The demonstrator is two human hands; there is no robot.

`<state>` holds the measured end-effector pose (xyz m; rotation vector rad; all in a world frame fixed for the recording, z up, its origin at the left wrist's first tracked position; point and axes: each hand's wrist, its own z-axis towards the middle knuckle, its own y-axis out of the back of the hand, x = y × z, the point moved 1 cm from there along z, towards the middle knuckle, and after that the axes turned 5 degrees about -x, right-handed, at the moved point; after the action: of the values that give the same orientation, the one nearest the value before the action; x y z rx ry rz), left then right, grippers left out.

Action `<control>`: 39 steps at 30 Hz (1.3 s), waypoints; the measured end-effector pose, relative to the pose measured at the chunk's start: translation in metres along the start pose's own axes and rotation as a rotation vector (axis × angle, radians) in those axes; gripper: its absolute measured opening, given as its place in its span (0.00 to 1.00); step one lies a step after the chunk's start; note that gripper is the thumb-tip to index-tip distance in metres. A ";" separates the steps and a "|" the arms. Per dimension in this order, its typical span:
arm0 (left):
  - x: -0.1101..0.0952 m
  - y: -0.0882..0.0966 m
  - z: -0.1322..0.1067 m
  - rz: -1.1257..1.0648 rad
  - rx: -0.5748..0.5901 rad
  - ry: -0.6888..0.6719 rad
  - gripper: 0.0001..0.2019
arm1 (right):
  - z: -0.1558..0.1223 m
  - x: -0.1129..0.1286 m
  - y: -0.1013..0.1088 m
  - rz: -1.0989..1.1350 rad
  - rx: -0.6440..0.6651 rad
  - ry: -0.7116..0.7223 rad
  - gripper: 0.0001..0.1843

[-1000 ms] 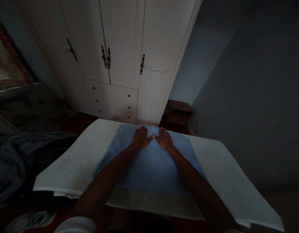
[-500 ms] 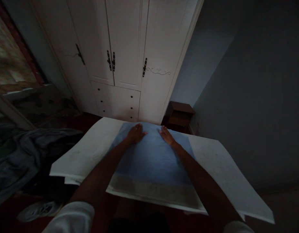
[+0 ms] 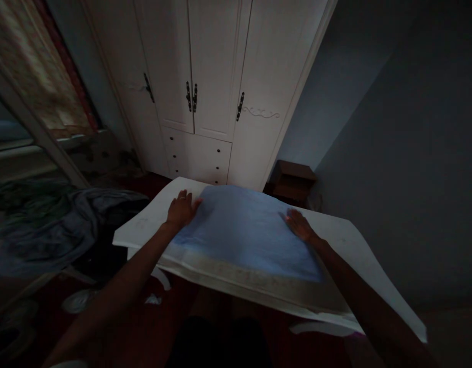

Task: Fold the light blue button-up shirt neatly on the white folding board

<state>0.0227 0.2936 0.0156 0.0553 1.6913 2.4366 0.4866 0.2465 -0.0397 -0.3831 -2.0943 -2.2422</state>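
A blue cloth (image 3: 239,225) lies spread flat over the middle of a white-topped table (image 3: 343,240). At the cloth's left edge, my left hand (image 3: 181,209) is flat with its fingers apart, a ring on one finger; its thumb reaches toward the blue fabric. My right hand (image 3: 299,225) rests with fingers stretched out on the cloth's right side, slightly blurred. Neither hand grips anything. Between the cloth and the near table edge runs a bare, stained strip of the pale top.
Beyond the table stands a white wardrobe (image 3: 216,66) with dark handles. A small brown cabinet (image 3: 295,176) sits by the right wall. Dark clothes (image 3: 71,225) are heaped at left, and a patterned curtain (image 3: 48,66) hangs there. A pale shoe-like object (image 3: 78,301) lies on the red floor.
My hands have moved apart from the far middle of the cloth, the left to its left edge, the right to its right side. The view has shifted a little left.
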 end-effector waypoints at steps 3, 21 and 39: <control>-0.034 0.003 -0.026 -0.047 -0.018 -0.125 0.34 | -0.023 0.029 0.003 0.020 -0.019 0.058 0.40; -0.009 -0.040 -0.073 -0.309 -0.069 -0.345 0.29 | -0.129 0.009 -0.029 -0.071 -0.253 0.365 0.34; 0.026 -0.029 -0.063 -1.279 -0.074 0.270 0.17 | -0.144 0.010 -0.005 0.404 -0.382 0.240 0.28</control>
<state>-0.0078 0.2492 -0.0357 -1.0441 1.0821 1.5063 0.4546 0.1059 -0.0496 -0.4740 -1.3306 -2.2870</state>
